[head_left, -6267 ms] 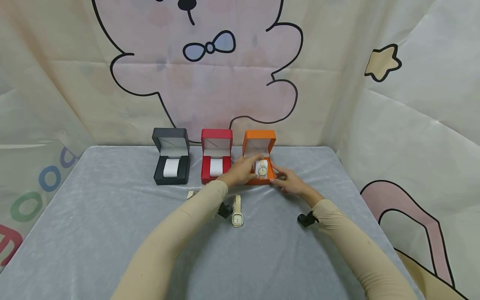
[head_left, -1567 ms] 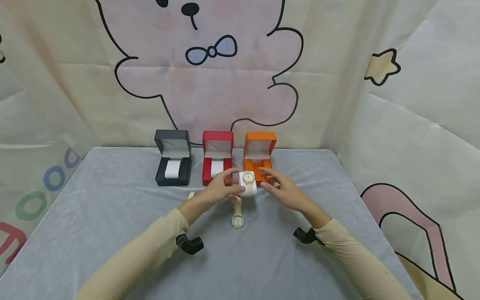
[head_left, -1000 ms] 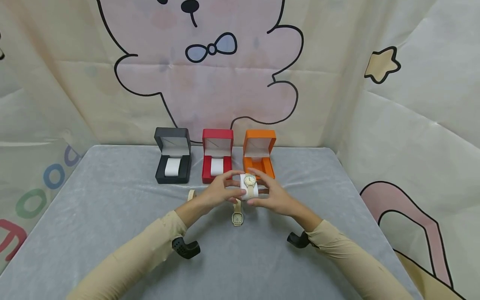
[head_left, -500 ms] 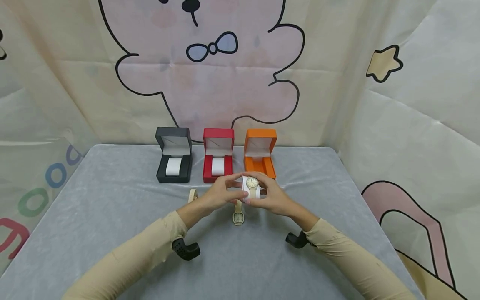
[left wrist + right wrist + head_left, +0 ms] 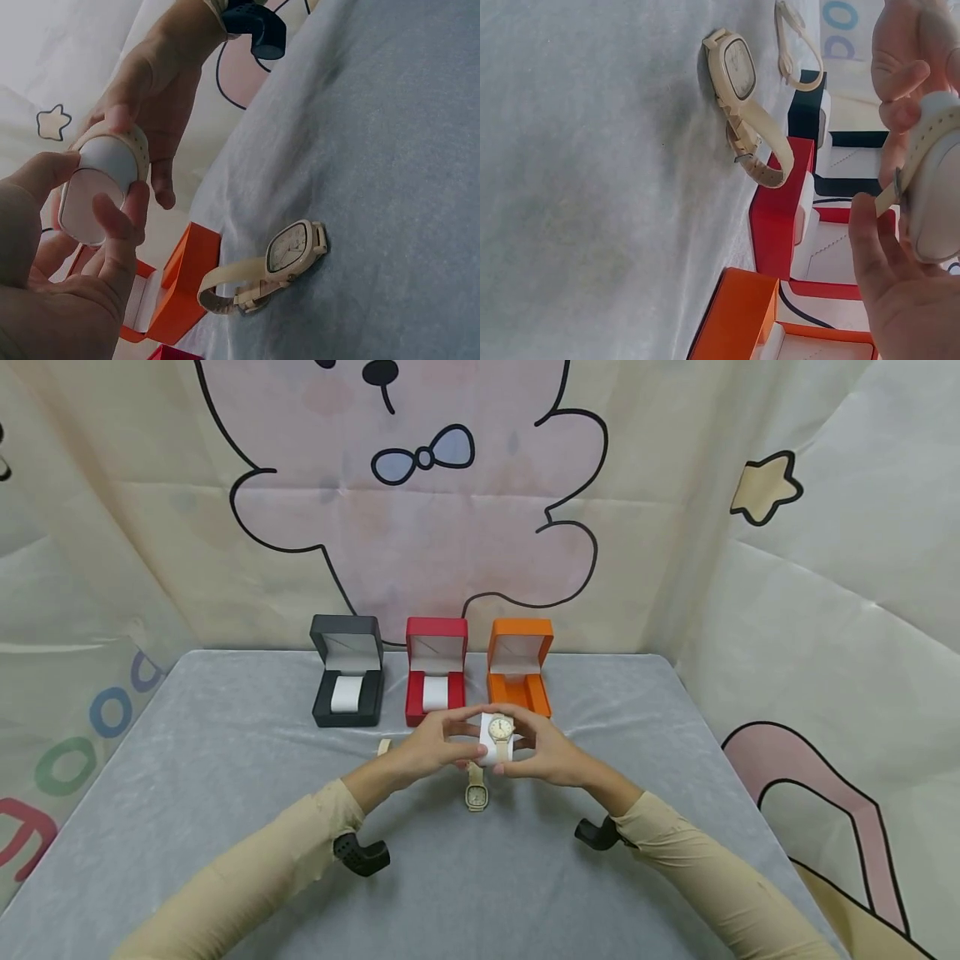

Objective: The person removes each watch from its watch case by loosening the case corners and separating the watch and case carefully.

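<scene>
A white watch cushion (image 5: 487, 737) with a cream wristwatch (image 5: 500, 729) strapped round it is held up over the table between both hands. My left hand (image 5: 427, 747) grips the cushion by its left end, thumb in front. From the right side my right hand (image 5: 558, 756) holds the watch and cushion; in the right wrist view, a fingertip touches the strap's loose end (image 5: 887, 199) by the buckle. Just behind stands the orange watch box (image 5: 531, 692), lid up, without a cushion. Below the hands a second cream watch (image 5: 476, 797) with a squarish dial lies on the cloth.
A red watch box (image 5: 414, 697) and a dark grey one (image 5: 369, 699) stand open at the back, each with a bare white cushion. Another cream watch (image 5: 783, 49) lies farther left, partly hidden by the left arm in the head view. Grey cloth (image 5: 480, 893) covers the table.
The cushion with its watch has come out of the orange box toward the front. The right hand has closed in on it, and lately both hands have shifted only slightly.
</scene>
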### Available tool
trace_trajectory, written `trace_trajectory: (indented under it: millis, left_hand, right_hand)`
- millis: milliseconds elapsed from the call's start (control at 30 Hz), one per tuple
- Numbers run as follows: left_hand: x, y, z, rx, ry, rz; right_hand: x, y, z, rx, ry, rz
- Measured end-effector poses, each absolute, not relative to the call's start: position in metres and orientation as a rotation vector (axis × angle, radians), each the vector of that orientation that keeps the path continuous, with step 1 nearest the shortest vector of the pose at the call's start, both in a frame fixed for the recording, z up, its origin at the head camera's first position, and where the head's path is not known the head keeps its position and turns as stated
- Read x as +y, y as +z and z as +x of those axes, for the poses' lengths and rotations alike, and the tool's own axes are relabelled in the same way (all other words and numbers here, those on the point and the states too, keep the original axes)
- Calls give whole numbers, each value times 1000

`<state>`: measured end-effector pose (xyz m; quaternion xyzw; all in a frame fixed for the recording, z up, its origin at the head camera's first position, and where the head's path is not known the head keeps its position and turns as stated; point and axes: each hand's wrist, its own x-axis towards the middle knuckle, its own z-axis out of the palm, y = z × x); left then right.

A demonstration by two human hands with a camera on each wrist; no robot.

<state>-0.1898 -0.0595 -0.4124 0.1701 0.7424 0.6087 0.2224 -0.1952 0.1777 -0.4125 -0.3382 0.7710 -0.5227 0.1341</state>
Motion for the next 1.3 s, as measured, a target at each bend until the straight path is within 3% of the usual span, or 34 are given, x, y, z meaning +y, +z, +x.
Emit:
trace_trajectory:
  millis: [1300]
  left_hand:
    - [-70,-418,-189,2054,1800,573]
  right_hand:
    - [170,-408,-190,2038,-1689,-878]
